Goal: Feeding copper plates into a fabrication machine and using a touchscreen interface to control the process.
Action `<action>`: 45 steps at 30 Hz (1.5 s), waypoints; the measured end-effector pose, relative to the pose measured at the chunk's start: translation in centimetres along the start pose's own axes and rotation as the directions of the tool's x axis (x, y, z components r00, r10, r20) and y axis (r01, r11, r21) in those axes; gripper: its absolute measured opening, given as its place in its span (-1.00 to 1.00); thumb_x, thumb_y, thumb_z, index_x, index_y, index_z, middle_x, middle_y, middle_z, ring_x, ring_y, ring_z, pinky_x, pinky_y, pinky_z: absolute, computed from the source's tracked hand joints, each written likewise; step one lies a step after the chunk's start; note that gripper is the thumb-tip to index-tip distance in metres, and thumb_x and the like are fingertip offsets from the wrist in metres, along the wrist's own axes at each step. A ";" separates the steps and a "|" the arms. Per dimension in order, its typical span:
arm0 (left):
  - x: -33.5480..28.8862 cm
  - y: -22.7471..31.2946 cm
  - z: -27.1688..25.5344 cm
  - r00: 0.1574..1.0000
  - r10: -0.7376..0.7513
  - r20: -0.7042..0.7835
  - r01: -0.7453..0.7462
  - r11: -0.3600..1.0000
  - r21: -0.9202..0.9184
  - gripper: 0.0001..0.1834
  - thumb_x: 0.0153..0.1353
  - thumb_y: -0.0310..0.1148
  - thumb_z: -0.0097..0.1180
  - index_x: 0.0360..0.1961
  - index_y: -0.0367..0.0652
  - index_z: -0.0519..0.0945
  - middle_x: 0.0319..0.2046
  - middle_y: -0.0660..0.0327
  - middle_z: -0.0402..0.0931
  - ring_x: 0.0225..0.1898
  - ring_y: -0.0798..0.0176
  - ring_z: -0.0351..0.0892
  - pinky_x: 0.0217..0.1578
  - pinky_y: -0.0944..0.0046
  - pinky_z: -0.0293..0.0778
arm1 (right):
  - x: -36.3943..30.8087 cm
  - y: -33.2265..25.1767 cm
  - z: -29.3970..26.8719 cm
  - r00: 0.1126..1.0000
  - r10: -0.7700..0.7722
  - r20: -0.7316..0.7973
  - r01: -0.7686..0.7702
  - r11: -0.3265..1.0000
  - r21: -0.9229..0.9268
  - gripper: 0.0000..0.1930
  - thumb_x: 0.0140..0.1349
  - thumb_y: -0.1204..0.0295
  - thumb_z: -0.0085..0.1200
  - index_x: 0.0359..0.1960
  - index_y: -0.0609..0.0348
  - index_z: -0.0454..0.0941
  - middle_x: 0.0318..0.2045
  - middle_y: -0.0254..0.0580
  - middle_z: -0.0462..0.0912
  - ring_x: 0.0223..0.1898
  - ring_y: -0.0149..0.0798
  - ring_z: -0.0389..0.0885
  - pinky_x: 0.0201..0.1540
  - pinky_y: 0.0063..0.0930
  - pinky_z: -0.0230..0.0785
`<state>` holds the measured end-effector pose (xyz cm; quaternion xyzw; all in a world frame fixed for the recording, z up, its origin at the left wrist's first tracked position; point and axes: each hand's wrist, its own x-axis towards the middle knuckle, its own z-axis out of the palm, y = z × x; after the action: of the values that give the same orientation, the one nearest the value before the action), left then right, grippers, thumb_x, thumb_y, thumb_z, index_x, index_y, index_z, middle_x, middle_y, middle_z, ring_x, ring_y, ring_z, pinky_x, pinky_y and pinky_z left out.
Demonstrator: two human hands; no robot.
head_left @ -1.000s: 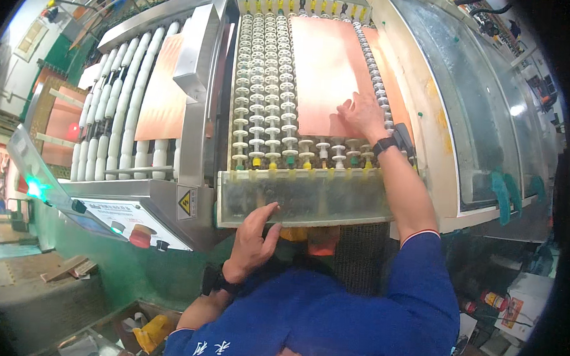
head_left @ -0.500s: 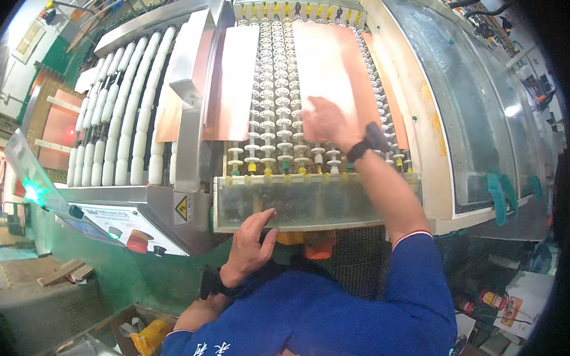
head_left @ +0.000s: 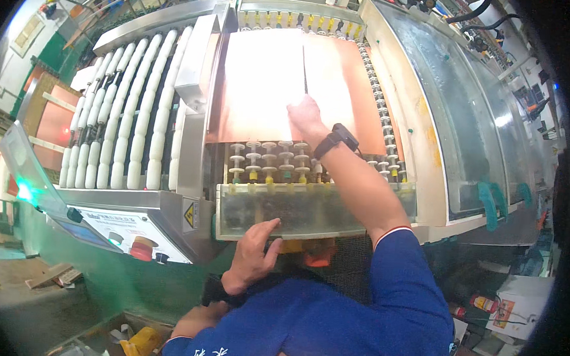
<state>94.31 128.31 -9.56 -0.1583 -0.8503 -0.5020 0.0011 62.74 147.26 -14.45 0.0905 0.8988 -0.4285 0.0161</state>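
Two copper-coloured sheets lie side by side across the roller conveyor (head_left: pixel 269 164), a narrow dark gap between them. My right hand (head_left: pixel 306 120), a dark band on its wrist, reaches over the conveyor to that gap. Its fingers are closed at the right edge of the left copper sheet (head_left: pixel 254 92); the fingertips are partly hidden. Just beyond this hand is the right copper sheet (head_left: pixel 351 91). Closer to my body, my left hand (head_left: pixel 251 252) is held in front of the conveyor's pale front wall (head_left: pixel 315 212), fingers apart, holding nothing.
Left of the conveyor stands a metal-framed section with white rollers (head_left: pixel 140 106) and a control panel with a red knob (head_left: pixel 142 248). A tank with a clear cover (head_left: pixel 450 109) adjoins on the right. Another copper edge (head_left: pixel 399 134) shows beyond the right sheet.
The left sheet has moved right, out from the metal housing, and now lies close against the right sheet. My right hand has shifted left from the right sheet to the gap.
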 end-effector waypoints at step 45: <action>0.2 -0.2 0.8 0.999 -0.005 -0.035 0.007 0.998 0.068 -0.58 0.20 -0.47 0.21 0.10 -0.32 0.55 -0.05 -0.08 0.64 0.00 -0.17 0.62 0.05 0.01 0.51 | -2.6 5.6 -6.0 0.999 0.031 0.015 -0.023 0.934 -0.357 -0.74 0.24 0.41 0.00 -0.16 0.33 0.63 -0.15 0.22 0.69 -0.07 0.21 0.68 -0.01 0.00 0.55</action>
<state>94.19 128.93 -10.12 -0.1469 -0.8672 -0.4754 0.0196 66.56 154.99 -14.68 0.0940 0.9601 -0.2592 0.0473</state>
